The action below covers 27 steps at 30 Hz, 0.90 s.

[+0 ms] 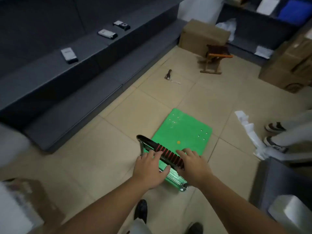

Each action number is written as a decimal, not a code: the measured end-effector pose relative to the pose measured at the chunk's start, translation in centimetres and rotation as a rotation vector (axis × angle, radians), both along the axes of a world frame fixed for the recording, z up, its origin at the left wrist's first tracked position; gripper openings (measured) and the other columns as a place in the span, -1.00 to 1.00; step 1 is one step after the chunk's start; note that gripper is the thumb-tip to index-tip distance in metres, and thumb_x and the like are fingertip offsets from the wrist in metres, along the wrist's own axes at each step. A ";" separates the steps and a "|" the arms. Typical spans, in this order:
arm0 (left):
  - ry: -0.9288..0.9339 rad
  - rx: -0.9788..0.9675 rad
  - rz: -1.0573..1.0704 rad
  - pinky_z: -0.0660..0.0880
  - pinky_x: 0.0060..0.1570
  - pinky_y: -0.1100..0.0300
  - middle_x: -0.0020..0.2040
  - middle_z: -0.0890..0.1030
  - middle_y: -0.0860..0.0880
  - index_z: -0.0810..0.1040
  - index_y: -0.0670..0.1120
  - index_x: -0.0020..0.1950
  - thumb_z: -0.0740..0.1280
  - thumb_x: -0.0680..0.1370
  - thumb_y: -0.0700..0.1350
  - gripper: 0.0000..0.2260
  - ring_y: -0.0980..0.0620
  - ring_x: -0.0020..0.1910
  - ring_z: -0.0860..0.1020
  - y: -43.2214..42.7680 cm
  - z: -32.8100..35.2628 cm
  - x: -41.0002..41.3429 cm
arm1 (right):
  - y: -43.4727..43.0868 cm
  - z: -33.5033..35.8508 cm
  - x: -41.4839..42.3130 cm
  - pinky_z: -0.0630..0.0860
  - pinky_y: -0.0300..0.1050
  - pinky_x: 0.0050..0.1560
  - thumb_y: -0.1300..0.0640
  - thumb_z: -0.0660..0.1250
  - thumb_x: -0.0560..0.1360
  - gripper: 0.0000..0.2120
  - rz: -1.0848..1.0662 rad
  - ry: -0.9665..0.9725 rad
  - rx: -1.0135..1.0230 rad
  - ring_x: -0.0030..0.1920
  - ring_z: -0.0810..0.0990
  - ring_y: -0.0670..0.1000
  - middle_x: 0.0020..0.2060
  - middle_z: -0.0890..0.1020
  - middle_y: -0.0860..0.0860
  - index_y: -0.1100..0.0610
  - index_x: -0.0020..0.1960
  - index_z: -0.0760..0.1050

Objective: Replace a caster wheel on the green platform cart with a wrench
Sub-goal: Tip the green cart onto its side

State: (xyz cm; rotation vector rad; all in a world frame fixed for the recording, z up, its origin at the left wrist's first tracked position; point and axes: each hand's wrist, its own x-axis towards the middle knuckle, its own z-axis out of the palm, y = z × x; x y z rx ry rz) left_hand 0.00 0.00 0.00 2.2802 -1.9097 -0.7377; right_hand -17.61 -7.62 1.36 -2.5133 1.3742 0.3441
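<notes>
My left hand [150,171] grips the handle [168,155], fingers laid across the top and thumb tucked under. Just beside it, my right hand [192,164] curls over the same black-and-red bar. The green platform cart [184,132] sits on the tiled floor [101,157] right in front of me. Well beyond it lies a dark-handled tool [168,74], too blurred to identify. At far right are another person's shoes [275,134].

Underside of cart [184,132] hidden by own green deck; handle [168,154] partly covered by left hand [150,169] and right hand [192,164], grip unclear; small dark object [168,74] on floor too blurred to name; bystander [276,132] cut off by right edge above shins; pale smear [11,142] at left edge unreadable
</notes>
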 end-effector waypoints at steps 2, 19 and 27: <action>0.045 0.020 0.080 0.27 0.44 0.01 0.52 0.36 -0.03 0.20 0.03 0.64 0.12 0.63 0.33 -0.36 -0.05 0.48 0.33 -0.8 -1.1 -1.2 | -1.7 -1.5 -0.5 0.41 0.05 0.30 -0.23 0.24 0.55 -0.34 0.050 -0.001 0.084 0.33 0.44 0.08 0.39 0.40 -0.01 -0.05 0.57 0.16; 0.119 -0.158 0.809 0.51 0.31 0.00 0.43 0.38 0.04 0.25 0.02 0.61 0.32 0.60 0.21 -0.36 0.03 0.34 0.47 -3.0 -5.0 -12.8 | -5.3 -10.5 -4.7 0.35 -0.10 -0.37 0.05 0.34 0.54 -0.84 0.077 -0.508 0.588 -0.35 0.51 0.01 -0.31 0.55 -0.03 0.08 0.02 0.41; 0.304 -0.256 0.921 0.46 0.41 0.02 0.55 0.32 0.14 0.19 0.07 0.66 0.29 0.55 0.27 -0.27 0.09 0.45 0.44 -3.9 -6.0 -13.8 | -6.0 -11.7 -4.6 0.37 -0.08 -0.38 0.08 0.32 0.46 -0.88 0.050 -0.629 0.524 -0.37 0.48 0.04 -0.33 0.55 -0.02 0.08 -0.02 0.48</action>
